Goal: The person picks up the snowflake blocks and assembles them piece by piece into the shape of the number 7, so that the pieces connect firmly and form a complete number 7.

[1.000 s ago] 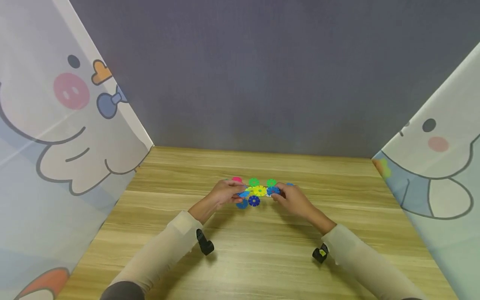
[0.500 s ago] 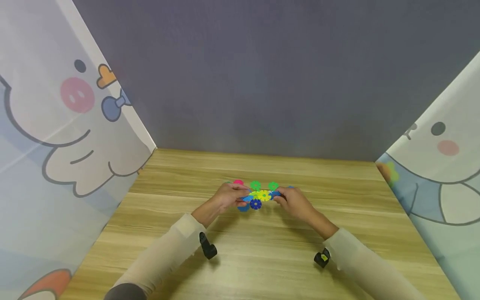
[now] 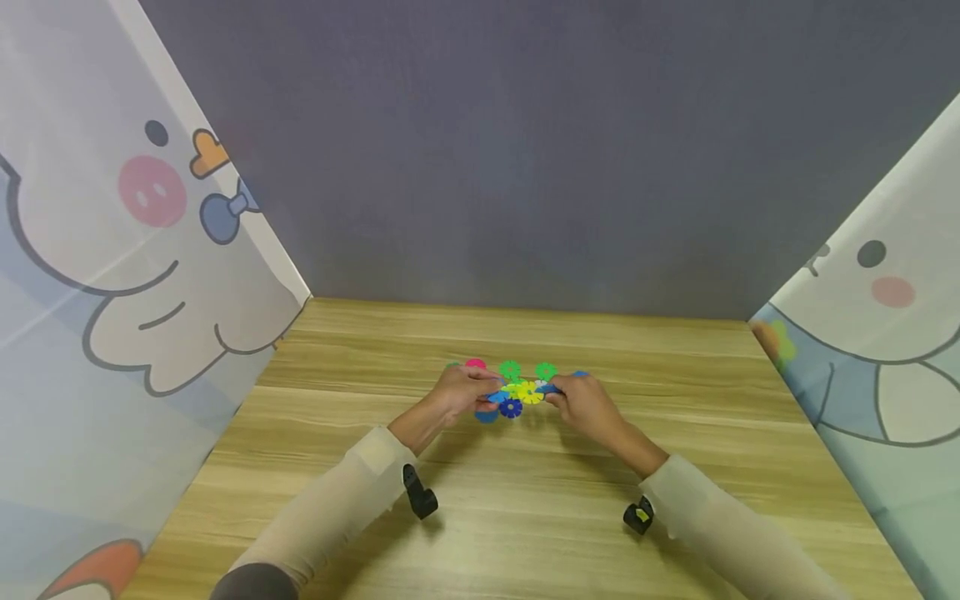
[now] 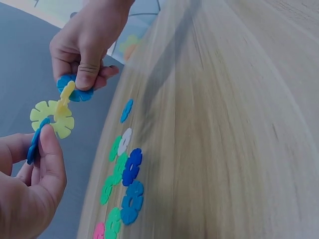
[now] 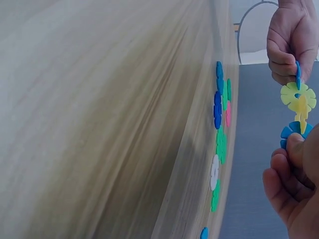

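My left hand (image 3: 459, 393) and right hand (image 3: 592, 404) hold the two ends of a short chain of slotted snowflake discs above the table. In the left wrist view, the left thumb and fingers pinch a blue snowflake disc (image 4: 34, 145), seen nearly edge-on. It meets a pale yellow disc (image 4: 42, 112), which crosses a second, deeper yellow disc (image 4: 65, 97). At the far end another blue disc (image 4: 83, 94) is pinched between the right thumb and fingers. The right wrist view shows the same chain, with that blue disc (image 5: 288, 132) at the right thumb tip.
Loose snowflake discs lie in rough rows on the wooden table (image 3: 480, 517) beneath the hands: green (image 3: 546, 370), pink (image 3: 475, 364), dark blue (image 3: 511, 407), white (image 4: 125, 141) and mid-blue (image 4: 132, 203). A grey panel (image 3: 480, 167) stands behind, with cartoon-printed panels at both sides.
The blue disc in the right hand has turned from facing the head camera to nearly edge-on. Both hands keep their grip and stay almost in place; the head view has shifted slightly.
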`<state>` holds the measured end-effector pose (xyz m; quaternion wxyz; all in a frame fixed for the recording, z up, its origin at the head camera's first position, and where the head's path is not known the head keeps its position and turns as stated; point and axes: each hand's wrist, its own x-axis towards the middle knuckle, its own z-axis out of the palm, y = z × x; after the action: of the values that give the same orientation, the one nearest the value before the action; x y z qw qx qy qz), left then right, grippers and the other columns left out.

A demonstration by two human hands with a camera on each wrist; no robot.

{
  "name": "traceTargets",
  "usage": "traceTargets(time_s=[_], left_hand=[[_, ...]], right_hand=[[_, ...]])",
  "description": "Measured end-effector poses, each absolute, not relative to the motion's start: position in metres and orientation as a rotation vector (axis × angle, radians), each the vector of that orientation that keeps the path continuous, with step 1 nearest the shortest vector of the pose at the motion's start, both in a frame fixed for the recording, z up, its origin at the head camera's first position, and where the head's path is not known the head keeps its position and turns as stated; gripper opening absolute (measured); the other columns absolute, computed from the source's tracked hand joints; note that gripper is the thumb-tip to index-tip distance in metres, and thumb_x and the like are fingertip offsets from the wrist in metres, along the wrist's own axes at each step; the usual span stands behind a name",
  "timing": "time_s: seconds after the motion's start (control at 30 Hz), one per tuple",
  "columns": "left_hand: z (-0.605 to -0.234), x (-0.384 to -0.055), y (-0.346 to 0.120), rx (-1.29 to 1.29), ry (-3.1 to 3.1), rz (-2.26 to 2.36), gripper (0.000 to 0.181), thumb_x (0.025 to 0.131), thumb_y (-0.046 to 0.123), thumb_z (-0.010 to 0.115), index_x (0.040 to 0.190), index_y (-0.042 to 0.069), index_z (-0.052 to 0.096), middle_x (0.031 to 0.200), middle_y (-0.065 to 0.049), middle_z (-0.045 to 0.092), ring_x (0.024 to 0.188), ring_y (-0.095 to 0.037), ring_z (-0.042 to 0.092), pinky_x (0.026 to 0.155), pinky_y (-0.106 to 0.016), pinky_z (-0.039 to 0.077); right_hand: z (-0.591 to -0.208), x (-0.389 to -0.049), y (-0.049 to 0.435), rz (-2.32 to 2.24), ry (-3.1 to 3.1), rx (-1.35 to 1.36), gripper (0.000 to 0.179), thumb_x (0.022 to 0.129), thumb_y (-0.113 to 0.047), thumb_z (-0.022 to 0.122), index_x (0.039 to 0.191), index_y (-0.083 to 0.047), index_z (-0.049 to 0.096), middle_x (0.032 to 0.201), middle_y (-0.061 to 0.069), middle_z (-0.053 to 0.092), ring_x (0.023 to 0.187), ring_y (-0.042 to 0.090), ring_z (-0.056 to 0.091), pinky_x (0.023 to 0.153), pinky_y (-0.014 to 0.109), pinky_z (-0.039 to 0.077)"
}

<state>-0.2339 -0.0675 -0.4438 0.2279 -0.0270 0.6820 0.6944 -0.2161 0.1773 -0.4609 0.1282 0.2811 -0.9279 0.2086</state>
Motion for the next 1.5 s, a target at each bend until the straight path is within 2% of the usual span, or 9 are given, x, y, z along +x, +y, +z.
traceTargets(time_s=[0.33,0.53,0.63,0.9,1.13,1.37,1.5], left_hand=[[-0.444,-0.233,-0.066,-0.075,1.867,1.929,0.028,0.098,0.000,0.064,0.123,-0.010,0.066,0.097,-0.009,0.072,0.074,-0.011,0.068,0.071,-0.023,0.062],[-0.446,-0.233,-0.069,-0.059,1.861,1.927,0.030,0.099,0.000,0.063,0.127,-0.012,0.064,0.095,-0.006,0.070,0.072,-0.010,0.065,0.070,-0.021,0.062],[-0.447,-0.233,-0.074,-0.037,1.885,1.898,0.032,0.100,0.001,0.062,0.128,-0.013,0.063,0.092,-0.005,0.067,0.073,-0.009,0.063,0.069,-0.020,0.061],[-0.448,-0.235,-0.079,0.068,1.971,1.748,0.028,0.102,0.009,0.061,0.125,-0.006,0.064,0.092,-0.004,0.062,0.074,-0.011,0.065,0.071,-0.022,0.061],[-0.447,-0.233,-0.079,0.321,2.299,1.510,0.039,0.103,0.026,0.061,0.134,0.001,0.062,0.124,-0.012,0.063,0.104,-0.023,0.066,0.085,-0.037,0.061],[-0.439,-0.227,-0.071,0.579,2.671,1.200,0.042,0.098,0.027,0.069,0.134,0.007,0.064,0.133,-0.012,0.065,0.117,-0.029,0.065,0.094,-0.044,0.058],[-0.439,-0.225,-0.064,0.781,2.850,0.951,0.047,0.092,0.030,0.077,0.133,0.007,0.066,0.136,-0.011,0.065,0.125,-0.031,0.062,0.100,-0.046,0.056]], right_hand=[[-0.458,-0.216,0.175,0.616,-2.666,0.802,0.018,0.091,-0.009,0.075,0.075,-0.006,0.067,0.062,-0.005,0.055,0.055,0.003,0.038,0.054,0.018,0.038],[-0.459,-0.214,0.173,0.587,-2.673,0.806,0.032,0.091,-0.014,0.075,0.067,-0.013,0.054,0.059,-0.007,0.042,0.055,0.004,0.030,0.058,0.019,0.033],[-0.459,-0.211,0.171,0.604,-2.702,0.826,0.034,0.093,-0.016,0.074,0.068,-0.015,0.050,0.061,-0.009,0.039,0.056,0.003,0.030,0.060,0.020,0.033],[-0.458,-0.211,0.173,0.654,-2.755,0.844,0.026,0.096,-0.017,0.071,0.075,-0.016,0.055,0.066,-0.009,0.046,0.059,0.002,0.037,0.062,0.021,0.036],[-0.462,-0.212,0.174,0.661,-2.727,0.844,0.027,0.094,-0.016,0.074,0.073,-0.016,0.056,0.066,-0.010,0.046,0.058,0.001,0.037,0.061,0.020,0.035],[-0.460,-0.211,0.171,0.720,-2.738,0.842,0.015,0.095,-0.015,0.072,0.081,-0.011,0.067,0.068,-0.008,0.053,0.059,0.002,0.040,0.057,0.019,0.037],[-0.460,-0.210,0.166,0.731,-2.734,0.860,0.014,0.095,-0.014,0.072,0.082,-0.010,0.068,0.069,-0.007,0.056,0.059,0.002,0.042,0.055,0.017,0.038]])
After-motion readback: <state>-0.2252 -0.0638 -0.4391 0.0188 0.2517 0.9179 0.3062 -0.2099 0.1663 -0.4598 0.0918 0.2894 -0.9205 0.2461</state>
